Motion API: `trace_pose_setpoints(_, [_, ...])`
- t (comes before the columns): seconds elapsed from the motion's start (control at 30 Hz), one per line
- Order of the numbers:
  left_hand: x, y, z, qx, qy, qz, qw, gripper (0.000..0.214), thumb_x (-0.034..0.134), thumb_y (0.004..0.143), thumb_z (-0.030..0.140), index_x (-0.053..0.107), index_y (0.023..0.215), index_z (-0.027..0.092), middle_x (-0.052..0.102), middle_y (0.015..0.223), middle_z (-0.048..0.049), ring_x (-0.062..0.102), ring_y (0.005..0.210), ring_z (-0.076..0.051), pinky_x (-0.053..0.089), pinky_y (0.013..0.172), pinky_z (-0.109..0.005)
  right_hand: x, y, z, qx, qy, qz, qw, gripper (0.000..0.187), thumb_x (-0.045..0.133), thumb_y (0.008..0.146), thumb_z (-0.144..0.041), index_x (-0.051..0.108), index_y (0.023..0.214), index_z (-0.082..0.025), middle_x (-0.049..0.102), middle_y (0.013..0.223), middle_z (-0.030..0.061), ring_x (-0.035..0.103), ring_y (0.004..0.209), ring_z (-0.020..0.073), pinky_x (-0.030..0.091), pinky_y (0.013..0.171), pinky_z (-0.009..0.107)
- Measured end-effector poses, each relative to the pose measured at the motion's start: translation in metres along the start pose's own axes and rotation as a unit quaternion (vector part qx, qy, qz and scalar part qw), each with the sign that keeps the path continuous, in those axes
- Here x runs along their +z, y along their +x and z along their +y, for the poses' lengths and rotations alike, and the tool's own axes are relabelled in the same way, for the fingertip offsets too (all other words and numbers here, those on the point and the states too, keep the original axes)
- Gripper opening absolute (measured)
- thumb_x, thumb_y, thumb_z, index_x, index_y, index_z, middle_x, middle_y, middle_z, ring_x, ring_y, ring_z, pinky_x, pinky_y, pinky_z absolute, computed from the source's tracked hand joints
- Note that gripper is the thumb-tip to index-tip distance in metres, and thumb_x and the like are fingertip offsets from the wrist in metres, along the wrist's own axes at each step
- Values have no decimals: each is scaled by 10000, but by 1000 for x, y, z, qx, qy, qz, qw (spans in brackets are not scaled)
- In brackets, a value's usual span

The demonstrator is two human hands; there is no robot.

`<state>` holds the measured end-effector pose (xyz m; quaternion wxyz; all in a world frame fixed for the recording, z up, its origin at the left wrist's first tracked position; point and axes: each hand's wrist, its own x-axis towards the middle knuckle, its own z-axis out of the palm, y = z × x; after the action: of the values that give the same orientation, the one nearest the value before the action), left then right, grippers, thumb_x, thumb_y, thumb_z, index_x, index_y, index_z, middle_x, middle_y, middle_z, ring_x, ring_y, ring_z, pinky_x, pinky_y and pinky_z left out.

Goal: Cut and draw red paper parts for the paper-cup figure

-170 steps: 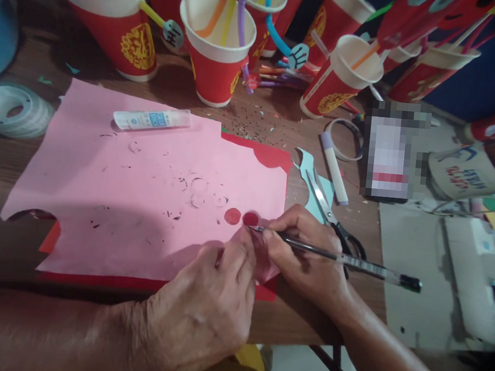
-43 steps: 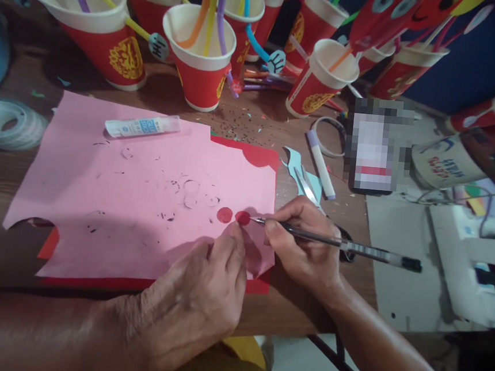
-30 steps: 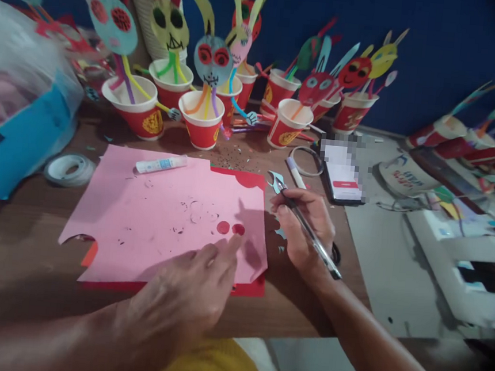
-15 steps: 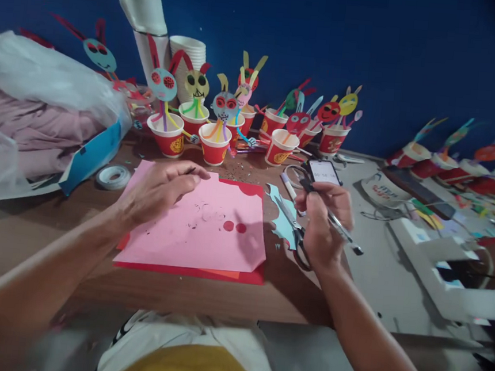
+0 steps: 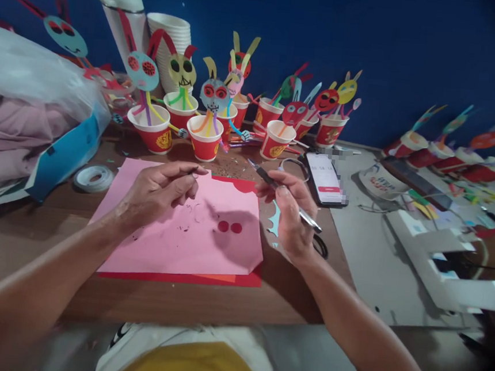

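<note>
My right hand (image 5: 295, 213) is closed round a slim pen-like tool (image 5: 269, 180) with a dark grip and silver shaft, its pale pointed tip aimed up and left. My left hand (image 5: 160, 189), above the left part of a pink paper sheet (image 5: 155, 252), pinches a small dark scrap (image 5: 193, 170) between thumb and forefinger. Two red paper circles (image 5: 223, 226) lie side by side on the sheet, among small dark bits. Red paper (image 5: 245, 280) shows beneath it. Scissors under my right hand are mostly hidden, with a black handle (image 5: 320, 247) showing.
Red paper cups (image 5: 204, 141) with paper-faced figures line the back. A lit phone (image 5: 326, 181) lies right of my right hand. Tape (image 5: 93, 178) and a plastic bag (image 5: 32, 74) are at left. A white frame-like piece (image 5: 418, 264) stands on the grey surface at right.
My right hand has moved left, toward the paper, with the tool's tip now uncovered and pointing up-left. The phone shows fully. My left hand keeps its pinch; the view has shifted slightly.
</note>
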<state>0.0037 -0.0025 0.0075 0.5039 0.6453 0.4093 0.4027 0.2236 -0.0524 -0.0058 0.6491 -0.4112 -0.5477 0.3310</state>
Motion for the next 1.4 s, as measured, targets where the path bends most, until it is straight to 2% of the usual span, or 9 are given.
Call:
trace_pose_setpoints(0.17, [9,-2,10,-71,-83,-20,994,257,569,796,255,578,1030,152,460,579,51,387,472,-70,314,441,-200,1,3,-6,40,5,40,998,74,588,797,-211,555,864,-207,632,646,-45,600,600,103,482,593,246])
trace_pose_setpoints(0.33, [4,-2,3,-111,-108,-65,986,248,596,793,341,577,980,179,443,568,57,355,455,-59,266,409,-177,5,-2,1,110,17,-19,994,98,609,774,-205,597,871,-203,654,772,-2,607,697,115,482,629,236])
trace_pose_setpoints(0.5, [2,0,-21,-125,-109,-58,984,268,610,769,400,578,940,197,391,501,73,324,412,-60,221,380,-169,8,-8,6,85,41,-109,990,246,530,858,-310,598,1066,-196,636,977,67,594,840,159,477,752,304])
trace_pose_setpoints(0.67, [-1,5,-35,-122,-94,-23,988,286,625,750,421,559,933,211,475,536,61,352,395,-61,247,347,-156,13,-12,12,67,55,-88,992,212,531,856,-263,547,1054,-190,643,871,50,600,767,148,480,683,279])
trace_pose_setpoints(0.8, [-7,11,-37,-92,-104,-25,990,184,614,747,355,556,847,211,610,667,10,471,467,-100,373,370,-184,13,-12,15,14,-29,-29,999,79,549,821,-218,553,895,-189,585,707,-4,551,628,119,447,579,232])
trace_pose_setpoints(1.0, [-6,16,-35,-61,-165,7,984,139,647,633,268,559,700,183,468,457,72,358,378,-50,295,357,-140,16,-15,0,-118,-144,-57,981,124,543,796,-167,623,889,-182,612,777,33,560,701,143,458,668,264])
trace_pose_setpoints(1.1, [-5,15,-32,-69,-141,7,988,169,659,626,278,577,734,177,507,476,58,370,381,-52,286,359,-144,17,-16,-1,-153,-160,-70,973,159,528,794,-145,626,914,-179,615,804,46,564,739,153,460,694,272])
trace_pose_setpoints(1.23, [-4,11,-26,-99,-115,17,988,270,691,617,321,602,827,176,597,572,13,431,411,-91,330,362,-187,16,-18,2,-158,-170,-76,970,180,512,827,-166,608,978,-183,623,871,56,574,799,161,461,739,284])
trace_pose_setpoints(1.4, [-1,11,-21,-99,-184,16,978,200,725,603,236,626,760,162,524,515,40,403,432,-60,312,403,-154,15,-20,3,-115,-185,-79,973,235,531,843,-196,567,1075,-201,643,920,55,590,812,171,462,751,283])
